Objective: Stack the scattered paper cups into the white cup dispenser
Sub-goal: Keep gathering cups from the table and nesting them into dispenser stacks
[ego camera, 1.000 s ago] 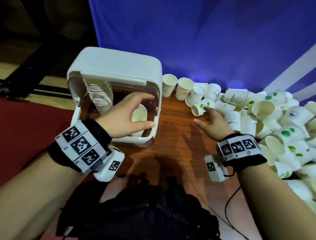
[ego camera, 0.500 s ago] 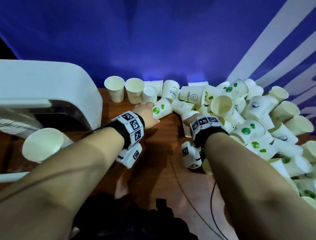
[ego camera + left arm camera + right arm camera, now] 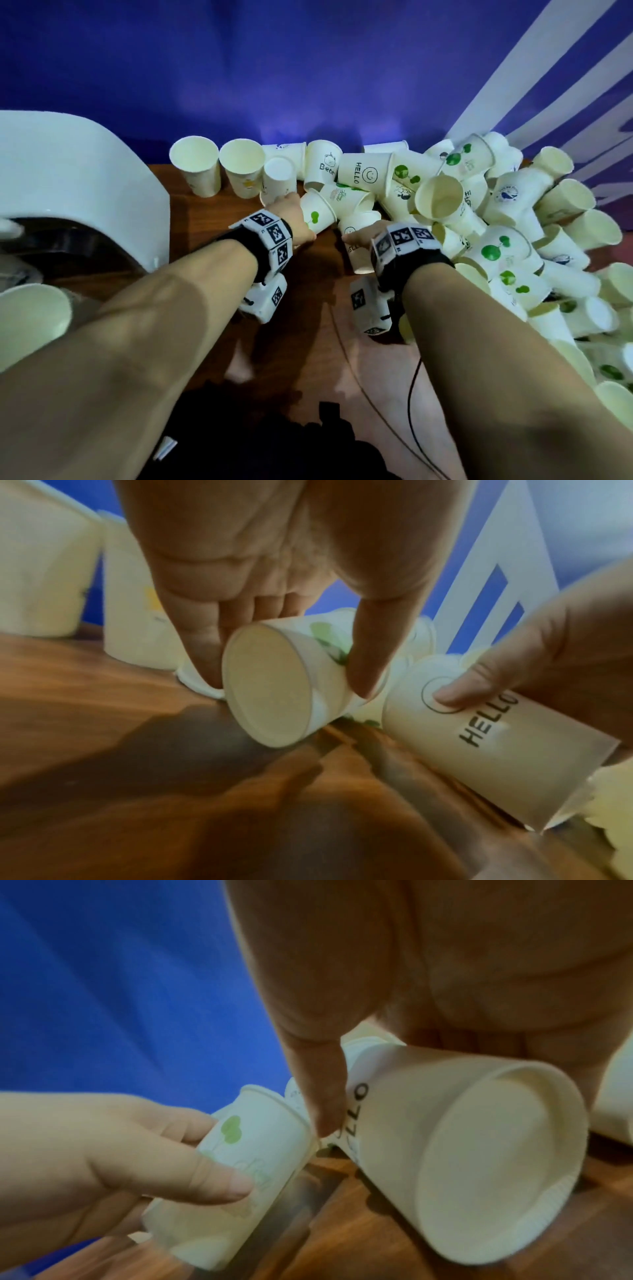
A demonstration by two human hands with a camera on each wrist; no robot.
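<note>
The white cup dispenser (image 3: 78, 178) stands at the left edge, a loose paper cup (image 3: 32, 322) lying in front of it. A big heap of paper cups (image 3: 496, 219) covers the right side of the wooden table (image 3: 308, 325). My left hand (image 3: 294, 219) grips a tilted cup with a green tree print (image 3: 317, 214), thumb and fingers round its base (image 3: 274, 685). My right hand (image 3: 363, 233) holds a cup marked HELLO (image 3: 445, 1150) lying on its side, thumb (image 3: 322, 1096) on its wall.
Two upright cups (image 3: 197, 164) stand by the blue backdrop (image 3: 274, 68) behind the dispenser. A black cable (image 3: 411, 394) runs from the right wrist over the table toward a dark bundle (image 3: 257, 445) at the near edge.
The left hand left the dispenser and moved right to the pile, where it took hold of the green-print cup. The right hand reached in and closed on the HELLO cup. The head view swung right.
</note>
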